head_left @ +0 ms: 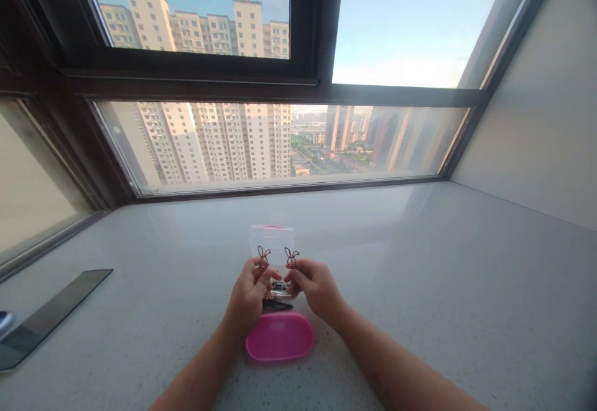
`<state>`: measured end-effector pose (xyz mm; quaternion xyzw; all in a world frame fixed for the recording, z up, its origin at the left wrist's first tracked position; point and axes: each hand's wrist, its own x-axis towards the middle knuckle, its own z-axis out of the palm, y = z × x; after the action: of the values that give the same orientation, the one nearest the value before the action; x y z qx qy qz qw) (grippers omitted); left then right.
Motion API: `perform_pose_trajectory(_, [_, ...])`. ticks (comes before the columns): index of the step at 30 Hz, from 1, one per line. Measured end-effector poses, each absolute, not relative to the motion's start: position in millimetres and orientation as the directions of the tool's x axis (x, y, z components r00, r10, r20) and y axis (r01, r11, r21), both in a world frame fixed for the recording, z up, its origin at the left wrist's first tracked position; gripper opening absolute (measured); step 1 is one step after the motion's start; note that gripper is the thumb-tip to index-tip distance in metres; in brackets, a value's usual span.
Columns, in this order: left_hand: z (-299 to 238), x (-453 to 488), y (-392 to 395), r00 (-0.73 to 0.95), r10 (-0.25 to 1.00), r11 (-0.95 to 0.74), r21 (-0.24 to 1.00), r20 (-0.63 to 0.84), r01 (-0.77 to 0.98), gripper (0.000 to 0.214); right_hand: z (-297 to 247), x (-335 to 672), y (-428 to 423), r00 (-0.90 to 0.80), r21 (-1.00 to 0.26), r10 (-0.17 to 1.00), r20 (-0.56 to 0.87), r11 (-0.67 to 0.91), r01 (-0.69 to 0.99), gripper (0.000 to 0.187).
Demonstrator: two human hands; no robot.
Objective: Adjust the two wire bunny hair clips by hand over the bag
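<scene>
My left hand pinches a small dark rabbit-shaped clip between thumb and fingers, its two ears pointing up. A matching rabbit-shaped clip is held the same way in my right hand. The two clips are level with each other and a small gap apart. Below and between my hands lie a dark hair clip and some small shiny pieces, partly covered by my fingers. Nearest to me is a shallow pink tray. Behind the clips stands a clear container with a pink trace at its top.
All this rests on a pale speckled sill. At the left edge lies a flat dark slab with a light rim, with a round bluish object beside it. Dark-framed windows rise behind, and a white wall bounds the right.
</scene>
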<state>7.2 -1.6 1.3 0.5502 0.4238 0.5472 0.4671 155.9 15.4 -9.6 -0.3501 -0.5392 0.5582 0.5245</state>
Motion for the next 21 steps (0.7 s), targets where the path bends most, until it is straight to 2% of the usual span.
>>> perform_pose_trajectory(8, [11.2,8.1,-6.0,0.045,0.981,-0.186,0.982,0.187,-0.023,0.018,-0.1,161.3,9.5,-0.316,-0.975,0.942,0.116,0.046,-0.218,0.029])
perform_pose_trajectory(17, [10.3,8.0,-10.2,0.127,0.976,-0.17,0.983,0.178,-0.069,0.018,-1.8,160.4,3.4,-0.443,-0.993,0.891,0.101,0.062,-0.1,0.023])
perform_pose_trajectory(21, [8.0,8.4,-10.7,0.118,0.974,-0.191,0.981,0.194,-0.035,0.016,2.5,159.8,1.3,-0.457,-0.987,0.876,0.156,0.154,-0.042,0.021])
